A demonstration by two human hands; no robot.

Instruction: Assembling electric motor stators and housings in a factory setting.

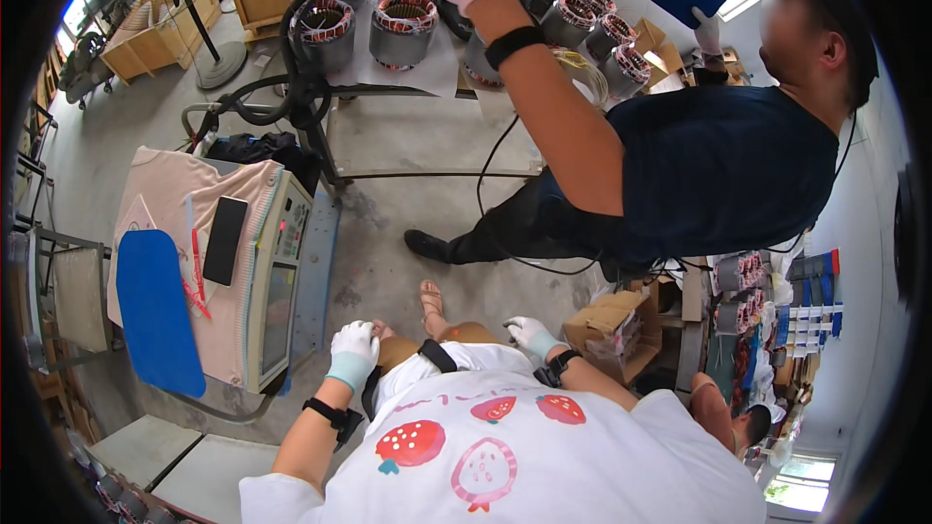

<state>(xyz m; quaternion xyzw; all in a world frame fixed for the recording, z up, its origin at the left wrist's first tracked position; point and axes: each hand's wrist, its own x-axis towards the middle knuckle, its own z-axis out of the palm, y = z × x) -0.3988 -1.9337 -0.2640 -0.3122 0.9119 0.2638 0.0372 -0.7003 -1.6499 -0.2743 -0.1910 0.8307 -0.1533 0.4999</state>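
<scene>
While the gloved left hand (352,351) and right hand (533,338) rest half-curled, seemingly empty, well apart from the counter (427,83) carrying wound motor stators (403,37), work appears paused; grasping one would call for reaching out.

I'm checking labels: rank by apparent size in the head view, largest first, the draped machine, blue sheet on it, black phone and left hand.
Draped machine
Blue sheet
Black phone and left hand: too alike to rank
</scene>
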